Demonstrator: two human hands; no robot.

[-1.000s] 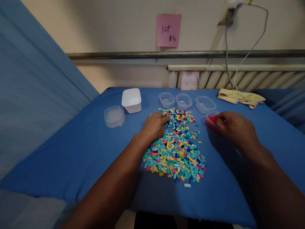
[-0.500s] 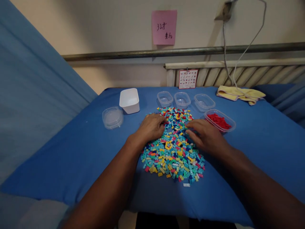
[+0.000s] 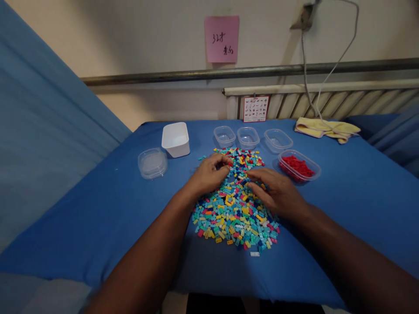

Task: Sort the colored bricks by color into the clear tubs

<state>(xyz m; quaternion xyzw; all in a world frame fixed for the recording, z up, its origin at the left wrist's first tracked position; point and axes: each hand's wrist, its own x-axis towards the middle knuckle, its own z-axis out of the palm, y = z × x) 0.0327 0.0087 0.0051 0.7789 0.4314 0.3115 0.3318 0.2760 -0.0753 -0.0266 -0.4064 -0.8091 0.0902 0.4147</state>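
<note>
Both hands sit palm-down on the pile of small bricks (image 3: 236, 201), which lies mid-cloth, its long axis running from the person toward the wall. Left hand (image 3: 209, 173) has fingers curled at the far end, maybe pinching a piece, can't tell. Right hand (image 3: 277, 192) is loosely spread, holding nothing I can see. Tub of red bricks (image 3: 299, 165) sits just right, probably so sorted pieces drop in easily
</note>
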